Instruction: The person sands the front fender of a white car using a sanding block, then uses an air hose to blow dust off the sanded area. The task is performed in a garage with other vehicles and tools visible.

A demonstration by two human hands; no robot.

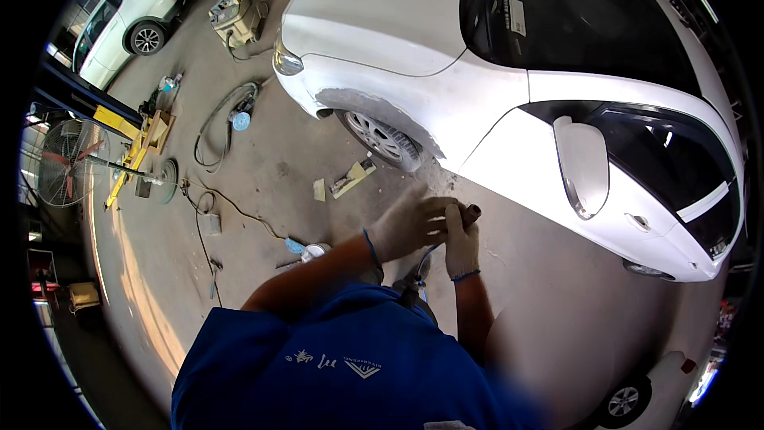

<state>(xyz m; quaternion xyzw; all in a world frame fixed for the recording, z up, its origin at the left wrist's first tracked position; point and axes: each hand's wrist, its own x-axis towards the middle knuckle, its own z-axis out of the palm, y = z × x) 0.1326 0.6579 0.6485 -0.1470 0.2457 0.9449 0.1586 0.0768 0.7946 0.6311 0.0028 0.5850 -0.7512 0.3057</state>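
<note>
Off-white-gloved, seen from the head: right hand [461, 249] closed around a short brown cylinder [473, 213], end poking out past the fingertips. Left hand [407, 228] half curled, fingers meeting the right; cannot tell if also gripping the cylinder.

To do well, likely: hold firm with the right, steady with left fingertips, stay clear of the white car [493, 115].

Counts: one cylinder, in the right hand; two hands; three cars, namely white car ahead-right, second car [111, 32] far ahead-left, part-seen car [667, 386] behind-right; one grey fender patch [374, 103] ahead; two flat pieces [319, 190] ahead-left of left hand; one fan [68, 161] far left.
</note>
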